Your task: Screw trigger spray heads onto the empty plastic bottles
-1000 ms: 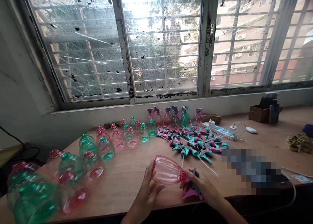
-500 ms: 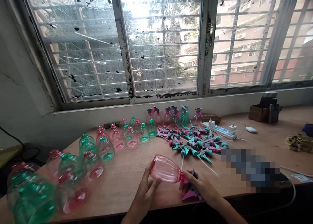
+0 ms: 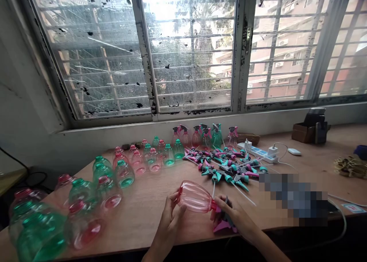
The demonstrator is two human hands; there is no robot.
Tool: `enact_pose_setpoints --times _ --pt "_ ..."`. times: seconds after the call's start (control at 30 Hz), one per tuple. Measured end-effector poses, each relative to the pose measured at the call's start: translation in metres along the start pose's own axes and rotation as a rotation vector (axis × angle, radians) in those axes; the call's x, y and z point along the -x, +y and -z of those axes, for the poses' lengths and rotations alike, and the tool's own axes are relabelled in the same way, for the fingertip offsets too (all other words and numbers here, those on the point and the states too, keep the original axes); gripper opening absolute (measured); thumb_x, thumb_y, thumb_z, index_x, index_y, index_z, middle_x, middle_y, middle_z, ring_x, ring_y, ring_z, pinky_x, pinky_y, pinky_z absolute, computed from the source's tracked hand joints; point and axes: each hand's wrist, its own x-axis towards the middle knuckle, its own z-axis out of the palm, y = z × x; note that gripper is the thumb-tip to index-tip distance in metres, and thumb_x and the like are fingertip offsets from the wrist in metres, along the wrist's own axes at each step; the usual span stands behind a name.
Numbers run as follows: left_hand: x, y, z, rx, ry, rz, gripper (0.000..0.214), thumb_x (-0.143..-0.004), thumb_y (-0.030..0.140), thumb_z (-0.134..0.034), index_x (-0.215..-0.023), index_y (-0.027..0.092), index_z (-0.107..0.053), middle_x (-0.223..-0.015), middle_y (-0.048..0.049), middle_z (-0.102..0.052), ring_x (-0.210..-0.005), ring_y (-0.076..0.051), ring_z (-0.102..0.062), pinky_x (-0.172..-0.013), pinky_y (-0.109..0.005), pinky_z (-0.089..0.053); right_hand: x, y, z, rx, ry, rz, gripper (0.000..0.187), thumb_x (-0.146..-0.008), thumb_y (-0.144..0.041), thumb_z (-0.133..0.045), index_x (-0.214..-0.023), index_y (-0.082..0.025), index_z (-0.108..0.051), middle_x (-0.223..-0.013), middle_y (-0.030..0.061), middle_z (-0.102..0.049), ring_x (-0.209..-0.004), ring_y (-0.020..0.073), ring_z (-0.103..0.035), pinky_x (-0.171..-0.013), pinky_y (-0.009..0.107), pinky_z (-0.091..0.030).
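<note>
— Where is the pink bottle point(image 3: 196, 197)?

— Held over the table point(image 3: 149, 208) near its front edge, lying sideways, neck toward the right hand point(image 3: 236, 214).

— Why both hands?

— The left hand point(image 3: 172, 216) has its fingers curled round the base, probably to steady it. The right one's fingers grip the pink-and-grey spray head point(image 3: 225, 225) at the neck, likely keeping both parts in line.

— And the loose spray heads point(image 3: 226, 164)?

— Heaped just beyond, seemingly for easy reach.

— The open bottles point(image 3: 124, 174)?

— Standing to the left, perhaps to keep them apart from the topped bottles point(image 3: 217, 138) by the window point(image 3: 151, 63).
</note>
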Motion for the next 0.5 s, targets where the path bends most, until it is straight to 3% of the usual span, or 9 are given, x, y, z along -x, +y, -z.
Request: enact_pose_setpoints --times 0.1,0.27,0.37,0.5 --pt "-0.0006 0.0008 0.0002 -0.001 0.019 -0.039 0.033 -0.090 0.047 -0.066 -0.114 0.024 -0.062 -0.144 -0.0112 -0.053 -0.138 -0.033 -0.047 -0.115 -0.048 -0.039 -0.0004 0.0002 0.0000 0.000 0.011 -0.020 0.042 -0.089 -0.060 -0.062 -0.084 -0.019 -0.055 -0.069 0.0035 -0.074 -0.056 0.0199 -0.070 -0.057 0.029 -0.051" --pt "-0.0004 0.0008 0.0013 -0.115 0.020 -0.111 0.038 -0.094 0.045 -0.061 -0.127 0.027 -0.059 -0.143 -0.0111 -0.051 -0.134 -0.033 -0.049 -0.113 -0.049 -0.040 -0.0006 -0.0007 -0.0002 0.010 0.011 0.005 0.044 -0.090 -0.062 -0.059 -0.082 -0.019 -0.055 -0.069 0.0040 -0.073 -0.057 0.0199 -0.071 -0.055 0.027 -0.049" --pt "0.0001 -0.0002 0.0016 -0.117 -0.002 -0.092 0.043 -0.092 0.044 -0.065 -0.131 0.028 -0.055 -0.137 -0.0104 -0.057 -0.128 -0.031 -0.054 -0.111 -0.049 -0.042 -0.0001 -0.0023 -0.0008 0.002 0.005 0.009 0.045 -0.088 -0.063 -0.060 -0.081 -0.019 -0.055 -0.067 0.0034 -0.072 -0.056 0.0203 -0.070 -0.054 0.027 -0.049" --pt "0.0022 0.0034 0.0006 -0.081 -0.035 -0.035 0.056 -0.084 0.045 -0.074 -0.132 0.026 -0.053 -0.142 -0.0133 -0.055 -0.135 -0.035 -0.049 -0.114 -0.052 -0.038 0.0012 -0.0032 -0.0014 0.006 -0.009 0.004 0.045 -0.088 -0.063 -0.061 -0.081 -0.019 -0.055 -0.067 0.0036 -0.072 -0.057 0.0200 -0.070 -0.054 0.028 -0.049"
